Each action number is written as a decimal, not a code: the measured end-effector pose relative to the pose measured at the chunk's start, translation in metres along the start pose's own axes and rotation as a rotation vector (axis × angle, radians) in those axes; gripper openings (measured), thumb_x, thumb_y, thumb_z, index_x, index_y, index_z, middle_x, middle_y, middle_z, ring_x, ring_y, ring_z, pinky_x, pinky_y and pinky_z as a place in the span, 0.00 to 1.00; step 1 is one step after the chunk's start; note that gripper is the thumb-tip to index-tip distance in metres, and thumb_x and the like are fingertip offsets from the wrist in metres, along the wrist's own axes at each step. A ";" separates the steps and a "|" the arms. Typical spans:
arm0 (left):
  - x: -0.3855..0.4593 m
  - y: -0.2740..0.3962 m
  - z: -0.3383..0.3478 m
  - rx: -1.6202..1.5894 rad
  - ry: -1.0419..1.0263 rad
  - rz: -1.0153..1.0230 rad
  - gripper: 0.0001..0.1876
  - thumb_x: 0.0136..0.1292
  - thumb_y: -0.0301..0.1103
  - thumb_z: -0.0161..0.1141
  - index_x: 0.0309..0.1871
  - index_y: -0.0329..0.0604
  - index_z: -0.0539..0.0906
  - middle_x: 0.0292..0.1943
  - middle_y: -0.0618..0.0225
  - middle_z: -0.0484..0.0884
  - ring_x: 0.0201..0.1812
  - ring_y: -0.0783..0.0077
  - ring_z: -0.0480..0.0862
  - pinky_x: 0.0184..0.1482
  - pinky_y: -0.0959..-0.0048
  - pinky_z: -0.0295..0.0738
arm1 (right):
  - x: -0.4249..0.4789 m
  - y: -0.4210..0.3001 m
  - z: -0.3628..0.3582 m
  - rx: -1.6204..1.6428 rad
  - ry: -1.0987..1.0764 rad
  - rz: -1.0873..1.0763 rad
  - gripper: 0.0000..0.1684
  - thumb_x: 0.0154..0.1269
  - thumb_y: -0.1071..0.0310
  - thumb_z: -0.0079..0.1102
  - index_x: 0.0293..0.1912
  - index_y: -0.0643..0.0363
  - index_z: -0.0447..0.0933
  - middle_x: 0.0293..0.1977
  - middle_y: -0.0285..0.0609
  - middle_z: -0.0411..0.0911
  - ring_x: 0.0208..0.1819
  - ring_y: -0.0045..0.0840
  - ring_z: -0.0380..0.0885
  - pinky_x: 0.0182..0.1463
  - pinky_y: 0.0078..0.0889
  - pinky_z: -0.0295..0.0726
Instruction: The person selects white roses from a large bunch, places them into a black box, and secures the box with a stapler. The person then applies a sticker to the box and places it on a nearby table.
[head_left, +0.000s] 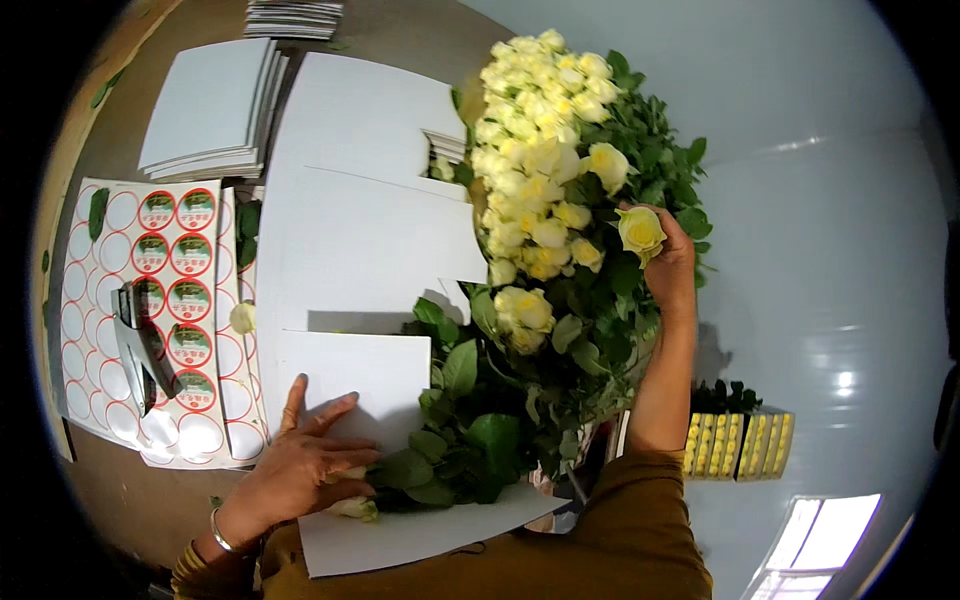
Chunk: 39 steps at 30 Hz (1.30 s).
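My left hand (304, 465) lies spread over a white cardboard sheet (375, 367), its lower fingers over pale rose heads (352, 510) whose leafy stems run right. At the right, my right hand (667, 251) is closed around a single yellow-white rose (641, 231), just beneath its bloom. Beside it is a large pile of cream-yellow roses (525, 165) with dark green leaves (660, 142). More white cardboard (375, 232) extends left of the pile. One piece of white card (420, 532) is against my body, under the leafy stems.
Sheets of round stickers (191, 300) lie at the left, with a metal stapler (139, 352) on them. A stack of white boards (214, 105) is at the upper left, another stack (292, 19) beyond it. Packed yellow rose bunches (720, 446) stand at the lower right.
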<state>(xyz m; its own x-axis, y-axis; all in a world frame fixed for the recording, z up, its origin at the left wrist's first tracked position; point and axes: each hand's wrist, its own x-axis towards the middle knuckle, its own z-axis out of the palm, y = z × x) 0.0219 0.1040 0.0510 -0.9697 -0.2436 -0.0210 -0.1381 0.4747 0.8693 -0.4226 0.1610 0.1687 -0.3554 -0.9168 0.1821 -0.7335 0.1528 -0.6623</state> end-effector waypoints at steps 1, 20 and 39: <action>0.000 0.001 0.000 -0.004 -0.008 -0.016 0.17 0.50 0.46 0.69 0.42 0.51 0.86 0.42 0.77 0.86 0.69 0.65 0.64 0.72 0.44 0.27 | -0.007 -0.003 -0.001 0.064 0.008 -0.031 0.21 0.60 0.88 0.54 0.52 0.62 0.74 0.50 0.39 0.77 0.50 0.24 0.77 0.55 0.28 0.77; -0.010 -0.015 0.016 -0.008 0.118 0.024 0.30 0.58 0.40 0.64 0.63 0.46 0.69 0.56 0.62 0.77 0.67 0.62 0.66 0.73 0.51 0.32 | -0.071 -0.155 0.060 -0.588 -0.271 -0.293 0.24 0.53 0.80 0.58 0.52 0.54 0.77 0.35 0.44 0.78 0.37 0.27 0.79 0.39 0.31 0.77; -0.007 -0.008 0.008 -0.140 0.237 -0.019 0.54 0.51 0.38 0.70 0.73 0.39 0.43 0.66 0.48 0.64 0.69 0.55 0.62 0.73 0.56 0.40 | -0.089 -0.125 0.119 -0.218 -0.558 -0.081 0.21 0.52 0.79 0.56 0.48 0.57 0.78 0.35 0.47 0.79 0.32 0.31 0.79 0.37 0.31 0.77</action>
<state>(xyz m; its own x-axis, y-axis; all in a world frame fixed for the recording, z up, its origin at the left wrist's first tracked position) 0.0281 0.1090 0.0402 -0.8905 -0.4503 0.0645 -0.1102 0.3510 0.9299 -0.2310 0.1794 0.1488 0.0207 -0.9748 -0.2221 -0.8681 0.0927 -0.4877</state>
